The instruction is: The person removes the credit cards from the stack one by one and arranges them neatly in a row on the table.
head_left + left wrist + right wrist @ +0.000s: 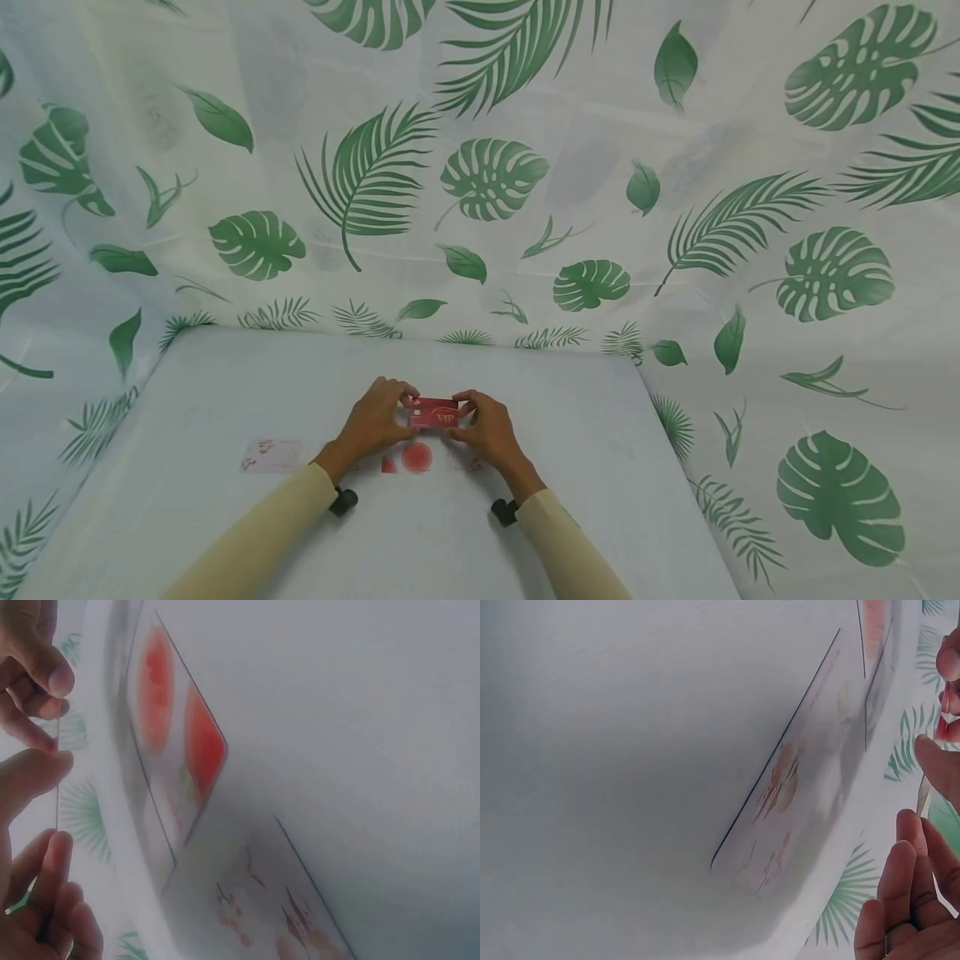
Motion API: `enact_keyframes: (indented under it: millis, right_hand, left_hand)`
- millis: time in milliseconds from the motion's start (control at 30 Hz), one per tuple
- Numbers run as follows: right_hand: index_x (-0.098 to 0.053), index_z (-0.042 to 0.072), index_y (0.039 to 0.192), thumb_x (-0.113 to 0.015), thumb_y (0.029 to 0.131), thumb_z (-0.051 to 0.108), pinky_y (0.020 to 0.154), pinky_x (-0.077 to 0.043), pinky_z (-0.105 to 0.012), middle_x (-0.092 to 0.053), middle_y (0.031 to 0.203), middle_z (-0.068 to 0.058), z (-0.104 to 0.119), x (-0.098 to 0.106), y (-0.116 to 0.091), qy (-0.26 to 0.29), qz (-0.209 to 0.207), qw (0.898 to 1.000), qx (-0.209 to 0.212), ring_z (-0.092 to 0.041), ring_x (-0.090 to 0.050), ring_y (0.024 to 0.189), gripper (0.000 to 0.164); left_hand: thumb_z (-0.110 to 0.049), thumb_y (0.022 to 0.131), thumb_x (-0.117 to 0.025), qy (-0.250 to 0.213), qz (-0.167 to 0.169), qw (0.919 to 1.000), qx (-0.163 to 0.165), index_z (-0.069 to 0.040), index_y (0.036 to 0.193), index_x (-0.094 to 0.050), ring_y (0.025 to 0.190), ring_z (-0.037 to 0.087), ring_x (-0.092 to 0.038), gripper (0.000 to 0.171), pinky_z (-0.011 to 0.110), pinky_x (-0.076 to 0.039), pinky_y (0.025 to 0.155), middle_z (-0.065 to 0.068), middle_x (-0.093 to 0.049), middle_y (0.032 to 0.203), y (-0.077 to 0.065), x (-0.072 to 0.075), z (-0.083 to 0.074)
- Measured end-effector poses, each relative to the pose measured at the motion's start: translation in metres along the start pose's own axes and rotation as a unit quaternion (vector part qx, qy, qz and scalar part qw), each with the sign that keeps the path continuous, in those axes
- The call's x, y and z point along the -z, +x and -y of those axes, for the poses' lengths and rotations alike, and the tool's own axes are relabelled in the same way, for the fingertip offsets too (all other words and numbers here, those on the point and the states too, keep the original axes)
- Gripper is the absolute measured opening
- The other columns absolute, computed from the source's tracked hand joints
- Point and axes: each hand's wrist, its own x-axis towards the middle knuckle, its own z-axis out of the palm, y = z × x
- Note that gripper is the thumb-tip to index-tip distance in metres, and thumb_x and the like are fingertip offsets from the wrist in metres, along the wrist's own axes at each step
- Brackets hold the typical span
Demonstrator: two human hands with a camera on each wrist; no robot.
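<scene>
A red card marked "VIP" [433, 414] is held up above the table by both hands. The left hand [375, 421] pinches its left end between thumb and fingers, and the right hand [487, 425] does the same at its right end. Both wrist views show the card nearly edge-on, as a thin line [58, 795] by the left fingers. Below the hands lies a card with a red circle [416, 457], whose corner also carries a red patch. Beside the left forearm lies a pale card with reddish floral print [272, 456].
Another pale printed card [787, 780] lies under the right hand, partly hidden in the head view. The white table [615, 500] reaches back to a hanging sheet [585, 150] printed with green leaves, which also covers both sides.
</scene>
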Motion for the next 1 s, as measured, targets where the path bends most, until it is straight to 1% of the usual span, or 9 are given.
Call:
enact_keyframes:
  millis: [167, 300, 700, 867, 1000]
  right_hand:
    - [-0.069, 0.020, 0.134, -0.092, 0.084, 0.022, 0.073, -0.048, -0.031, -0.070, 0.103, 0.003, -0.001, 0.005, -0.005, 0.006, -0.004, 1.000, -0.003, -0.016, -0.057, 0.088, 0.056]
    - [-0.069, 0.020, 0.134, -0.092, 0.084, 0.022, 0.075, -0.048, -0.031, -0.070, 0.103, 0.002, -0.003, 0.009, -0.008, 0.002, -0.006, 1.000, -0.004, -0.016, -0.057, 0.089, 0.055]
    - [-0.069, 0.020, 0.133, -0.093, 0.083, 0.021, 0.075, -0.048, -0.030, -0.071, 0.102, 0.000, -0.013, 0.020, -0.018, 0.001, -0.023, 1.000, 0.002, -0.019, -0.058, 0.092, 0.055]
    - [-0.069, 0.019, 0.133, -0.092, 0.083, 0.017, 0.076, -0.048, -0.030, -0.072, 0.104, -0.004, -0.017, 0.023, -0.023, 0.008, -0.029, 1.000, 0.009, -0.020, -0.059, 0.093, 0.055]
    - [-0.069, 0.019, 0.133, -0.092, 0.082, 0.016, 0.075, -0.047, -0.028, -0.072, 0.103, 0.000, -0.020, 0.026, -0.026, 0.003, -0.034, 0.999, 0.010, -0.018, -0.059, 0.092, 0.056]
  left_hand:
    - [-0.026, 0.079, -0.094, -0.001, 0.004, 1.0000, -0.006, -0.013, 0.125, -0.069, 0.099, 0.016, -0.050, 0.054, 0.038, -0.053, 0.089, 0.002, -0.069, 0.103, 0.000, -0.002, -0.005]
    - [-0.026, 0.079, -0.094, -0.004, 0.001, 1.0000, -0.008, -0.014, 0.125, -0.069, 0.099, 0.014, -0.050, 0.054, 0.035, -0.052, 0.085, 0.000, -0.068, 0.102, 0.001, -0.003, -0.010]
    - [-0.020, 0.077, -0.091, -0.011, -0.004, 0.9996, -0.024, -0.014, 0.123, -0.070, 0.097, 0.013, -0.050, 0.051, 0.032, -0.053, 0.082, -0.001, -0.068, 0.101, 0.004, -0.009, -0.022]
    - [-0.021, 0.078, -0.091, -0.005, 0.001, 0.9996, -0.028, -0.015, 0.124, -0.070, 0.098, 0.012, -0.050, 0.051, 0.031, -0.054, 0.083, -0.003, -0.067, 0.102, 0.005, -0.014, -0.025]
    - [-0.024, 0.078, -0.094, -0.001, 0.003, 0.9997, -0.026, -0.016, 0.124, -0.070, 0.098, 0.012, -0.050, 0.053, 0.031, -0.053, 0.083, -0.004, -0.067, 0.101, 0.006, -0.017, -0.030]
